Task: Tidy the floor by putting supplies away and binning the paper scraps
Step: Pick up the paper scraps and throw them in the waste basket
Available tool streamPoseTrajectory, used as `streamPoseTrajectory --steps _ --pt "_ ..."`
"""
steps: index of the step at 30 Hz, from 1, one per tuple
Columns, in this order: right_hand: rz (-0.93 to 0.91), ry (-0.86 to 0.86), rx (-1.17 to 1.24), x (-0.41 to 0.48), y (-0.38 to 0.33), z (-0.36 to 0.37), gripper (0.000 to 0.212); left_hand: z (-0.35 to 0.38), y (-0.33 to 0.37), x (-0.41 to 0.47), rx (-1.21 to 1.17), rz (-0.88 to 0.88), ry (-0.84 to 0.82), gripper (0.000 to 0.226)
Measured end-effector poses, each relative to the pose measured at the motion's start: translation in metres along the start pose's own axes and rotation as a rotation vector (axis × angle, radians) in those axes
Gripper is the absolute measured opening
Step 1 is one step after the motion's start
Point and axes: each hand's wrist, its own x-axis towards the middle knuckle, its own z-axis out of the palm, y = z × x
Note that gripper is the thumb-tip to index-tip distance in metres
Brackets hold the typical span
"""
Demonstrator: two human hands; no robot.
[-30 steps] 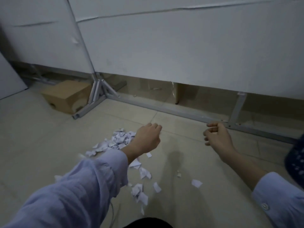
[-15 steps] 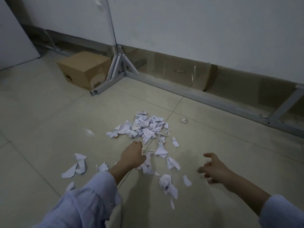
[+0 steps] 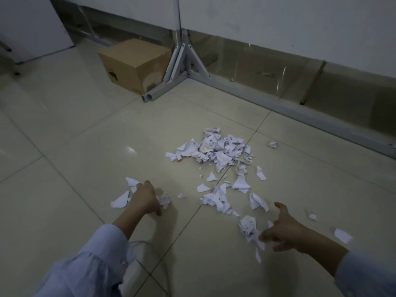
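1. Torn, crumpled white paper scraps [image 3: 216, 151] are heaped on the tiled floor [image 3: 85, 146].
2. The left hand [image 3: 145, 199] is set among scraps; its grip cannot be told.
3. The right hand [image 3: 287, 232] is spread beside a crumpled wad [image 3: 248, 225].

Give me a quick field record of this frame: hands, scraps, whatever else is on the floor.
left hand: down on the floor among loose scraps; grip unclear
right hand: fingers open, tips at a crumpled scrap
main pile: ahead of both hands, on the tile floor
stray scrap: apart, right of the pile
cardboard box: far left, beside the metal frame
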Motion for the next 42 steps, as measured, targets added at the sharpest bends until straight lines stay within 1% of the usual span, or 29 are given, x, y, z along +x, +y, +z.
streamPoseTrajectory --steps 2,3,6,9,11,12,15,19,24,27,31,34,35,37,38,40,41,42 --pt "0.007 0.024 -0.028 0.002 -0.001 0.010 0.131 0.001 -0.020 0.000 -0.051 -0.087 0.002 0.114" --pt "0.005 0.039 -0.045 0.002 -0.002 0.014 0.135 0.000 -0.030 0.000 -0.104 -0.132 0.003 0.116" --pt "-0.020 0.086 -0.101 0.008 -0.005 0.026 0.143 -0.001 -0.059 0.000 -0.195 -0.210 0.027 0.114" --pt "-0.074 0.112 -0.162 0.015 -0.012 0.035 0.144 -0.002 -0.078 0.003 -0.192 -0.254 -0.007 0.114" --pt "-0.111 0.126 -0.231 0.022 -0.020 0.041 0.143 -0.004 -0.081 0.005 -0.253 -0.332 -0.020 0.124" --pt "-0.126 0.132 -0.253 0.025 -0.024 0.044 0.141 -0.006 -0.080 0.005 -0.275 -0.343 -0.019 0.130" --pt "-0.199 0.152 -0.265 0.039 -0.039 0.048 0.129 -0.012 -0.074 0.012 -0.247 -0.281 0.002 0.137" --pt "-0.287 0.159 -0.279 0.058 -0.063 0.050 0.109 -0.019 -0.049 0.020 -0.259 -0.157 -0.008 0.129" --pt "-0.356 0.161 -0.192 0.076 -0.086 0.053 0.103 -0.010 0.003 0.024 -0.207 -0.009 -0.040 0.123" --pt "-0.373 0.126 -0.115 0.086 -0.097 0.054 0.100 0.005 0.041 0.027 -0.186 0.077 -0.039 0.121" --pt "-0.425 0.027 0.034 0.098 -0.114 0.053 0.094 0.015 0.080 0.041 -0.269 0.181 -0.017 0.115" --pt "-0.433 -0.057 0.126 0.103 -0.129 0.047 0.090 0.015 0.096 0.052 -0.346 0.254 0.016 0.112" --pt "-0.421 -0.086 0.170 0.105 -0.136 0.043 0.088 0.014 0.098 0.055 -0.360 0.268 0.038 0.114" --pt "-0.396 -0.101 0.235 0.110 -0.150 0.031 0.080 0.010 0.099 0.063 -0.370 0.258 0.076 0.126" --pt "-0.408 -0.069 0.232 0.113 -0.156 0.024 0.075 0.007 0.097 0.066 -0.372 0.237 0.094 0.130" --pt "-0.466 0.072 0.149 0.126 -0.166 0.010 0.074 0.000 0.095 0.076 -0.383 0.168 0.127 0.129" --pt "-0.502 0.167 0.072 0.134 -0.169 0.002 0.079 -0.003 0.093 0.081 -0.386 0.128 0.140 0.129" --pt "-0.529 0.255 -0.020 0.141 -0.171 -0.006 0.089 -0.008 0.090 0.085 -0.399 0.096 0.145 0.130"
